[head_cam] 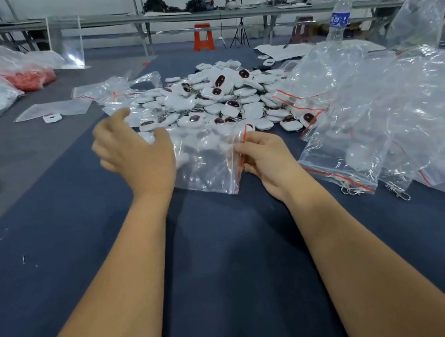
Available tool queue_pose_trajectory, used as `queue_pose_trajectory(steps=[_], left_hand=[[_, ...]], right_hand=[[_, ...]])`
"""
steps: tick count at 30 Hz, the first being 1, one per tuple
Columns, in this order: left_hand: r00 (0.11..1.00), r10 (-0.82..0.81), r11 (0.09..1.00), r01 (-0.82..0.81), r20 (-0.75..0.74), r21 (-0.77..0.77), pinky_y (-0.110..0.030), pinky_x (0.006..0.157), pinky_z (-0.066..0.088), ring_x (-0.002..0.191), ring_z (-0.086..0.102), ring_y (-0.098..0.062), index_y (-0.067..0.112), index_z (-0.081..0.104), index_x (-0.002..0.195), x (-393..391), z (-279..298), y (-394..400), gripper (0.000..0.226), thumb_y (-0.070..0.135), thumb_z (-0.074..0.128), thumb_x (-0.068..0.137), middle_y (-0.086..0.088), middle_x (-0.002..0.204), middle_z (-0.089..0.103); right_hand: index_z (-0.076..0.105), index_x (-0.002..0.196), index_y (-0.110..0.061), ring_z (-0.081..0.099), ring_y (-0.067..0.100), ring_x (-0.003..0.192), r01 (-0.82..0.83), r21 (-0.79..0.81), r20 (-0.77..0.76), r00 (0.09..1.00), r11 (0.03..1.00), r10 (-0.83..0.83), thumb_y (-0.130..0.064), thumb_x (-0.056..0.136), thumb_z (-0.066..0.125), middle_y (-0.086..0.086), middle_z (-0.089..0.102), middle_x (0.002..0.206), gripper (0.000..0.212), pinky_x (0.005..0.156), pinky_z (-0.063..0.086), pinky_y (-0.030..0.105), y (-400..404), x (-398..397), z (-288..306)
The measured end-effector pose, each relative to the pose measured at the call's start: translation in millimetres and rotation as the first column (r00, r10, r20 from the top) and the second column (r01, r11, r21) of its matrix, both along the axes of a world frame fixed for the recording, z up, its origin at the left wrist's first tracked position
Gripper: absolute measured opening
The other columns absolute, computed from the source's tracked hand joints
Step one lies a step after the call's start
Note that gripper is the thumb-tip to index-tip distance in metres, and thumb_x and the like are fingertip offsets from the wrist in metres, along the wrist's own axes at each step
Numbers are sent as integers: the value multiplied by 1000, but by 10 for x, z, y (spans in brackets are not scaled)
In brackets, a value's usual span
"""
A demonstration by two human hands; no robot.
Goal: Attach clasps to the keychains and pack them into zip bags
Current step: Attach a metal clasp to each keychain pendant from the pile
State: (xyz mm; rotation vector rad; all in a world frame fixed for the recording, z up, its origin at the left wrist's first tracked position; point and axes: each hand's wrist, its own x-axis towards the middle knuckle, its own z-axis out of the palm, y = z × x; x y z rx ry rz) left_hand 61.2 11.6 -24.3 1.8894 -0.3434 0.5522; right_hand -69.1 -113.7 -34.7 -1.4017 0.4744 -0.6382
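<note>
A dark blue cloth (226, 252) is covering the table, and a wide heap of clear zip bags (407, 115) with red seal strips is spreading over its right side. Left of that heap, toward the far middle, a pile of keychains (215, 101) is sitting: white, rounded, pillow-like pieces, some showing a dark red oval patch, with small metal chains poking out between them. Nearer, one zip bag (206, 164) is lying just in front of the pile, clear and crinkled, its red strip running along the right edge. The right hand (265, 157) is pinching that red-strip edge between thumb and curled fingers, so the bag is stretching leftward from it. The left hand (134, 149) is hovering at the bag's left side, blurred, fingers loosely spread and gripping nothing; whether it is touching the plastic cannot be told. A few loose metal clasps (400, 193) are lying at the near edge of the right-hand heap. A water bottle (339, 18) is standing far right.
</note>
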Motion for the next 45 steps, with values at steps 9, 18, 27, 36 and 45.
queue_pose_trajectory(steps=[9, 18, 27, 36, 45], left_hand=[[637, -744, 599, 769, -199, 221, -23, 66, 50, 74, 59, 1, 45, 46, 115, -373, -121, -238, 45, 41, 67, 75, 13, 89, 62], [934, -355, 887, 323, -39, -328, -35, 61, 43, 69, 49, -17, 35, 38, 75, -165, 1, -160, 39, -2, 30, 83, -4, 84, 58], [899, -436, 818, 373, 47, 438, -27, 87, 42, 113, 52, -22, 15, 69, 116, -85, -149, -238, 36, 6, 52, 87, -4, 120, 59], [904, -388, 809, 428, -180, 403, -25, 84, 42, 113, 59, -21, 20, 69, 118, -154, -209, -370, 38, 8, 53, 86, 0, 118, 69], [895, -394, 867, 438, -211, 238, -23, 89, 44, 112, 59, -18, 19, 70, 118, -194, -190, -343, 41, 6, 51, 84, -2, 113, 70]], right_hand=[[69, 88, -12, 64, 18, 66, 95, 2, 112, 989, 995, -94, -1, 91, 64, 6, 69, 69, 13, 63, 54, 26, -1, 29, -26], [68, 96, -25, 67, 8, 75, 289, -176, 8, 956, 941, -293, -24, 87, 70, -7, 71, 81, 10, 68, 52, 24, -31, 74, -49], [22, 154, -30, 28, 29, 140, -169, -826, -486, 696, 538, -528, -24, 100, 37, 3, 31, 157, 56, 109, 24, 44, -192, 75, -94], [63, 104, -30, 58, 20, 102, 202, -678, -282, 816, 707, -504, -21, 84, 66, -1, 63, 114, 22, 91, 45, 34, -169, 56, -87], [72, 90, -22, 60, 8, 73, 314, -228, -2, 946, 922, -323, 4, 75, 57, -2, 69, 88, 34, 62, 48, 16, -109, -21, -7]])
